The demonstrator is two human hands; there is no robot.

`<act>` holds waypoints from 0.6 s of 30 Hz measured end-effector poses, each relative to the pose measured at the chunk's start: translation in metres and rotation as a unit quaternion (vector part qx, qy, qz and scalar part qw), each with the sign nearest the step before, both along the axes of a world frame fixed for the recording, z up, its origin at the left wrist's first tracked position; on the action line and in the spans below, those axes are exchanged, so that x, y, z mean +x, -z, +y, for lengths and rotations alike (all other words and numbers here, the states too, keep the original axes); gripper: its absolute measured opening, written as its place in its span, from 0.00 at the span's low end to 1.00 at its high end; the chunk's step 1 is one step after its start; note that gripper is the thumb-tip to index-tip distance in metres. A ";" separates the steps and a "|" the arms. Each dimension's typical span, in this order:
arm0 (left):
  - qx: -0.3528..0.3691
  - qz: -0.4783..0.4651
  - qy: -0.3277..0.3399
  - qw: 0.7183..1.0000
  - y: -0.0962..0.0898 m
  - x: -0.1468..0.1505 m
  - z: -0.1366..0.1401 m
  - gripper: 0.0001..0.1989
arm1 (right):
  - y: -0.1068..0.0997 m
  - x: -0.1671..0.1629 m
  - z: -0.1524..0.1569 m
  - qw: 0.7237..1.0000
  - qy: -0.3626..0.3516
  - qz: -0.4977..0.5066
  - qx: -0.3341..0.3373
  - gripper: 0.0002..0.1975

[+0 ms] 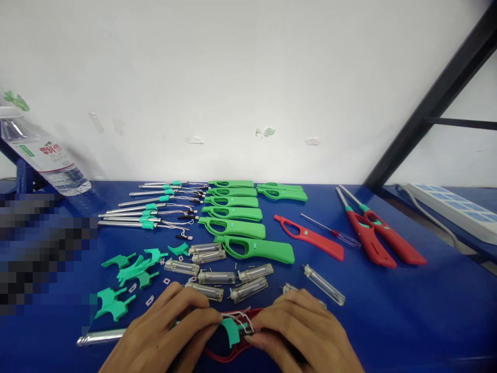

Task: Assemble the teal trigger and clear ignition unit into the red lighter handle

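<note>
Both hands meet at the bottom middle over a red lighter handle shell lying on the blue table. My left hand and my right hand pinch a teal trigger piece with thin white wires set into the shell. A metal tube sticks out to the left from under my left hand.
Green handle shells, metal tubes with teal collars, loose teal triggers and clear fuel tanks cover the middle. Farther right lie a red shell, a screwdriver and two red lighters. Bottle left, power strip right.
</note>
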State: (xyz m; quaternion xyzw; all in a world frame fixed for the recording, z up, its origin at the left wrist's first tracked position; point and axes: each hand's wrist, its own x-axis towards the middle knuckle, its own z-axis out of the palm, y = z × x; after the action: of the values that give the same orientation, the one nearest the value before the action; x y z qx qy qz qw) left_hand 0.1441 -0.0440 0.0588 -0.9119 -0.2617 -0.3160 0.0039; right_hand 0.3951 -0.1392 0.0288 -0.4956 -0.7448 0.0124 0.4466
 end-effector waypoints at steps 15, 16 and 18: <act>-0.047 -0.037 0.056 0.997 0.013 -0.024 0.000 0.18 | -0.005 -0.002 -0.001 1.000 0.013 0.012 0.006 0.15; -0.049 -0.037 0.056 0.997 0.013 -0.024 0.000 0.18 | -0.005 -0.002 -0.001 1.000 0.016 0.013 0.008 0.15; -0.051 -0.034 0.062 0.996 0.012 -0.025 0.000 0.17 | -0.006 -0.003 0.001 1.000 0.017 0.014 0.011 0.17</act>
State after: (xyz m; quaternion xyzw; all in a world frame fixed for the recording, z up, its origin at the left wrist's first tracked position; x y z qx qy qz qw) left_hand 0.1193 -0.0438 0.0466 -0.9141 -0.2203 -0.3329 -0.0716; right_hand 0.3920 -0.1383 0.0343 -0.5033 -0.7300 0.0030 0.4624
